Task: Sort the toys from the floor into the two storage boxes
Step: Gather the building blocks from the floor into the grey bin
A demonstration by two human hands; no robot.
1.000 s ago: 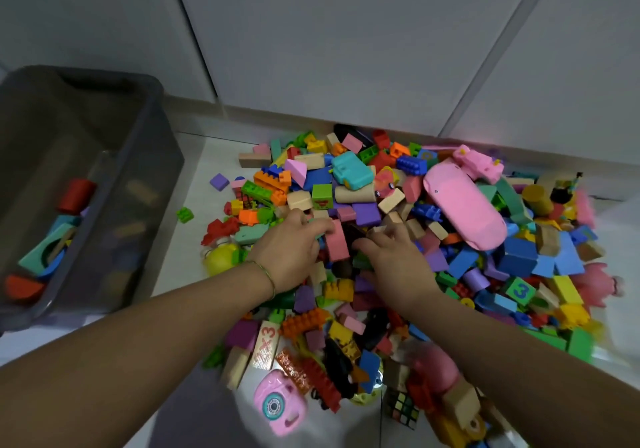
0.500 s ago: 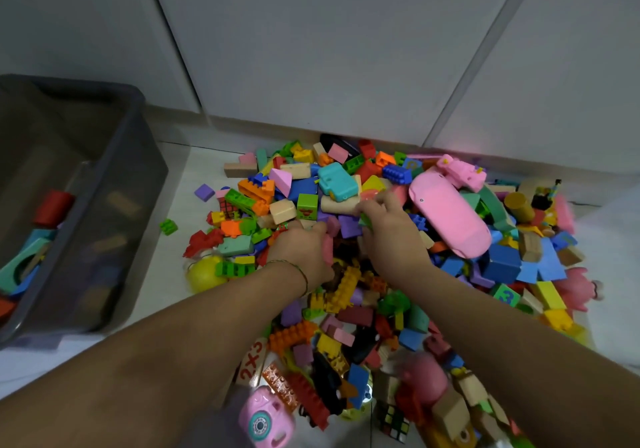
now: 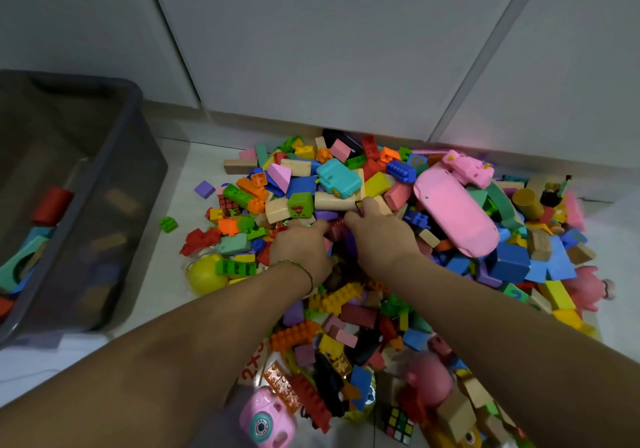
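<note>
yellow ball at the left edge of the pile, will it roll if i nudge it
Probably yes: the yellow ball looks round and smooth, with bare floor on its left toward the grey box. The green brick resting against it would likely slip off. A pinch may slide; cupping it seems safer.

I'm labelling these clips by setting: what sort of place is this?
Probably a room in a home: a heap of toys on a pale floor, a grey storage box beside it, white cupboard doors behind.
</note>
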